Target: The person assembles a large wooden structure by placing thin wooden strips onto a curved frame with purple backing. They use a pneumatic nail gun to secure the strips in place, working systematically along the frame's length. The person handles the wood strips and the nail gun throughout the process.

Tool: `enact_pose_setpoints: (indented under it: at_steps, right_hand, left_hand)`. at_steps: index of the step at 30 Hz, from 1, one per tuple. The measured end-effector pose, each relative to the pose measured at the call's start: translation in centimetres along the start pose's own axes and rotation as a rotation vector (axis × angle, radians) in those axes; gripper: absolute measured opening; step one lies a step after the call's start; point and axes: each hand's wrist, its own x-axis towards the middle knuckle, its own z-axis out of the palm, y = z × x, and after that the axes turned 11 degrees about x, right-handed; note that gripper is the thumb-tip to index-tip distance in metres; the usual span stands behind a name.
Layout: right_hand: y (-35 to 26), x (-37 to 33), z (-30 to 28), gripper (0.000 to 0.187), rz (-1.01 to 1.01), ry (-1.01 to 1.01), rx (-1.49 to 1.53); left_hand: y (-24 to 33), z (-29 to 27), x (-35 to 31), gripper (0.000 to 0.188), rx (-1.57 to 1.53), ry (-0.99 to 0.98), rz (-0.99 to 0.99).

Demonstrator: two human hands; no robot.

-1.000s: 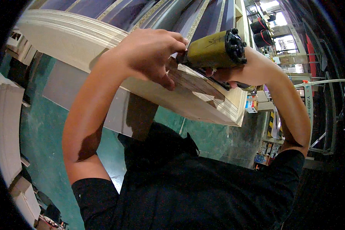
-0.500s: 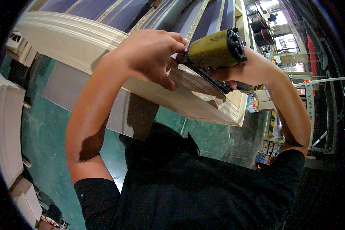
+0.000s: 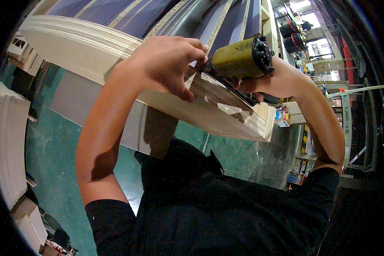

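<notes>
My right hand is closed around the handle of a yellow and black nail gun. Its dark nose points left, and its long black magazine lies along the edge of a pale wooden frame. Close to that nose, my left hand straddles the frame's edge, fingers on the upper side and thumb on the outer side. The space between thumb and fingers shows a strip of the wood. Where the nose meets the wood is partly hidden by my left fingertips.
Purple-grey panels with pale strips fill the frame's inside. A grey board lies below the frame, above a green floor. Stacked pale boards stand at far left. A white hose runs at right.
The nail gun's yellow body sits slightly lower in the picture, and the view has shifted a little. Both hands keep their places on the gun and the frame.
</notes>
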Motion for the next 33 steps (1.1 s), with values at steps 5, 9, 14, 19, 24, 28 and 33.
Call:
enact_pose_setpoints:
  at_steps: [5, 9, 14, 19, 24, 28, 33]
  right_hand:
    - [-0.9, -0.1, 0.5, 0.032, -0.005, -0.005, 0.012]
    - [-0.5, -0.1, 0.2, 0.035, 0.003, -0.032, 0.028]
    - [-0.7, -0.1, -0.2, 0.037, 0.018, -0.042, -0.007]
    - [-0.4, -1.1, 0.2, 0.044, 0.001, -0.046, -0.026]
    - [3.9, -5.3, -0.5, 0.056, -0.335, 0.044, -0.251]
    - [7.0, -10.5, 0.9, 0.06, -0.266, 0.23, -0.144]
    - [10.3, -13.0, 3.2, 0.053, -0.221, 0.261, -0.273]
  left_hand:
    - [0.0, 0.1, 0.1, 0.078, 0.016, 0.031, 0.021]
    - [0.1, 0.0, 0.2, 0.082, 0.016, 0.0, 0.003]
    - [-0.3, 0.2, 0.4, 0.083, 0.017, -0.005, 0.015]
    - [-0.2, 0.2, 0.4, 0.085, -0.038, -0.012, 0.068]
    - [1.4, -0.8, -0.6, 0.07, 0.138, 0.247, 0.19]
    - [6.7, -0.7, -1.7, 0.036, -0.065, 0.324, 0.259]
    - [8.2, 1.6, -0.1, 0.012, -0.131, 0.585, 0.062]
